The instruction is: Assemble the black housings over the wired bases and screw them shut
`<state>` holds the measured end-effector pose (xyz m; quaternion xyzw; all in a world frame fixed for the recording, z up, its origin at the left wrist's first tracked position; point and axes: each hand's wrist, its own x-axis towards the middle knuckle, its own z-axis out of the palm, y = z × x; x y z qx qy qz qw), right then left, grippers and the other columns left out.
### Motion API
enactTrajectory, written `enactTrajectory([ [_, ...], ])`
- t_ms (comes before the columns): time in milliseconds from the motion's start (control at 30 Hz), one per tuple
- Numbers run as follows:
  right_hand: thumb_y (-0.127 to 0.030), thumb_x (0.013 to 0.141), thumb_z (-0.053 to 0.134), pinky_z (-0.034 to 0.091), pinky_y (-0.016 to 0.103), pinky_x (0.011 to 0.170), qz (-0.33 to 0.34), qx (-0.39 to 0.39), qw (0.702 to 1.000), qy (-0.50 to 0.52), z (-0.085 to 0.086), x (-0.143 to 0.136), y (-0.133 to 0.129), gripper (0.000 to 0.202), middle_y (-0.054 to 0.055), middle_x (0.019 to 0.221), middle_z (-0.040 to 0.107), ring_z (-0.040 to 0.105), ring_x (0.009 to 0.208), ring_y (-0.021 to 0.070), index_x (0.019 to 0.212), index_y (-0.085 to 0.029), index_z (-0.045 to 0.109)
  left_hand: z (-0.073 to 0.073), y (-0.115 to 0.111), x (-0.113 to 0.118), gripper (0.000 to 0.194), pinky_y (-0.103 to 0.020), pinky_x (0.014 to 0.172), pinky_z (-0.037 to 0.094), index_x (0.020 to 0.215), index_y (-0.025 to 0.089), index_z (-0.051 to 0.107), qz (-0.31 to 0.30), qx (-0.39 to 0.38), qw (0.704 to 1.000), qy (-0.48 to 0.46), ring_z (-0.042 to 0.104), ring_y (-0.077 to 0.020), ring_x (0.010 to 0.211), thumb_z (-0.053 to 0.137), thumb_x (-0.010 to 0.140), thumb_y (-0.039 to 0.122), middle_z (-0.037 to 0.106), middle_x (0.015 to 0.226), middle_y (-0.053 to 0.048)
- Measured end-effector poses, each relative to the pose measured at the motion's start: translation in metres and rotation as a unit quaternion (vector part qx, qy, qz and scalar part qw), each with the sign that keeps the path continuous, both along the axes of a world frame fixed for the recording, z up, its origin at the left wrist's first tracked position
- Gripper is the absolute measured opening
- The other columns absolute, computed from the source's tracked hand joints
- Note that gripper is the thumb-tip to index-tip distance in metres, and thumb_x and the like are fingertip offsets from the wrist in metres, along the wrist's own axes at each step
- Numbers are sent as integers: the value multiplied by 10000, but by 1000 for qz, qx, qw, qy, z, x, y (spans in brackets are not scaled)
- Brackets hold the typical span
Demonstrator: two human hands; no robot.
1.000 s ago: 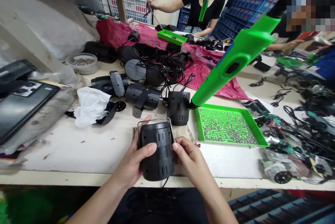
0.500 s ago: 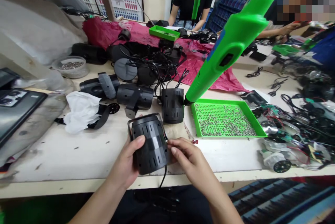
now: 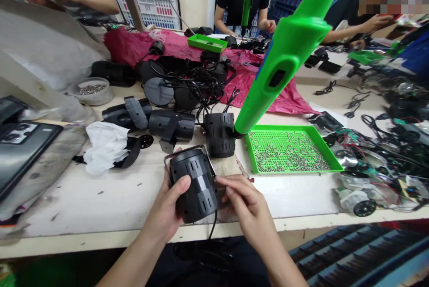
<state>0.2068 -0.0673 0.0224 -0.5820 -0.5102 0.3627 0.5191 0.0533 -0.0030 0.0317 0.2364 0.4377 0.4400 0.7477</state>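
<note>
My left hand (image 3: 167,208) is wrapped round a black cylindrical lamp housing (image 3: 197,188), thumb on its front. The housing is slotted, tilted, and held above the front of the table. A thin U-shaped bracket (image 3: 166,162) spans it, and a black cable (image 3: 213,226) hangs from its lower end. At the bracket's right side, the stretched index finger of my right hand (image 3: 248,200) touches a small fastening point; the thumb is apart from that finger, and the remaining fingers are partly hidden. Behind them, a green electric screwdriver (image 3: 275,68) hangs with its tip beside another black housing (image 3: 220,135).
A green tray (image 3: 326,150) of small screws lies to the right, near loose wires and lamp parts (image 3: 363,188). More black lamps (image 3: 172,126), a white cloth (image 3: 105,146) and a tub of screws (image 3: 102,92) are on the left. Co-workers sit across the table.
The housing has shifted slightly right and tilted a little. My right thumb has drawn back from the bracket while the index finger stays on it. The view has shifted slightly.
</note>
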Motion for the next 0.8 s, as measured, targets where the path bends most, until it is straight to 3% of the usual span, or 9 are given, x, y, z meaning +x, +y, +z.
enactTrajectory([
  [100, -94, 899, 401, 534, 277, 732, 5, 41, 991, -126, -1, 3, -3, 339, 53, 928, 643, 624, 838, 146, 1055, -231, 669, 1, -2, 1, 760, -357, 799, 570, 1350, 367, 446, 1, 11, 1000, 10, 654, -243, 986, 794, 676, 334, 642, 1203, -18],
  [167, -58, 877, 389, 526, 257, 690, -5, 35, 987, -154, -2, 5, -5, 313, 49, 897, 630, 616, 796, 141, 971, -211, 646, 2, -2, 2, 758, -348, 800, 567, 1342, 369, 454, 6, 17, 1000, 13, 645, -239, 995, 799, 669, 330, 624, 1232, -19],
  [267, -32, 874, 370, 526, 233, 657, -4, 51, 986, -159, -3, 6, -7, 360, 45, 920, 620, 599, 737, 118, 1049, -215, 626, 2, -2, 3, 782, -373, 818, 566, 1356, 380, 433, 6, 19, 1000, 6, 638, -245, 1004, 799, 666, 335, 615, 1240, -19],
  [433, -29, 887, 349, 543, 263, 757, 10, 95, 978, -187, -5, 2, -6, 459, 61, 988, 639, 633, 896, 143, 1204, -243, 604, 3, -3, 2, 784, -387, 854, 556, 1376, 372, 415, 0, 19, 1000, 18, 622, -260, 1052, 786, 686, 359, 603, 1252, -33],
  [533, -29, 869, 363, 545, 266, 733, 7, 78, 980, -182, -5, 1, -5, 419, 58, 968, 656, 639, 869, 150, 1139, -227, 614, 3, -4, 2, 791, -366, 866, 551, 1373, 367, 426, 1, 26, 999, 35, 609, -256, 1086, 794, 673, 355, 600, 1264, -27],
  [667, -35, 852, 368, 521, 263, 701, 7, 35, 982, -188, -11, 0, -7, 295, 44, 849, 627, 624, 802, 152, 846, -207, 607, 4, -5, 3, 788, -373, 855, 559, 1360, 361, 447, 5, 25, 999, 42, 622, -257, 1071, 802, 657, 340, 619, 1251, -19],
  [800, -109, 902, 397, 531, 255, 704, -25, 12, 989, -148, -18, -1, -10, 238, 46, 882, 646, 636, 794, 145, 963, -204, 606, 2, -3, 1, 764, -398, 849, 568, 1344, 351, 464, 11, 2, 1000, 12, 641, -272, 1059, 801, 658, 341, 653, 1215, -17],
])
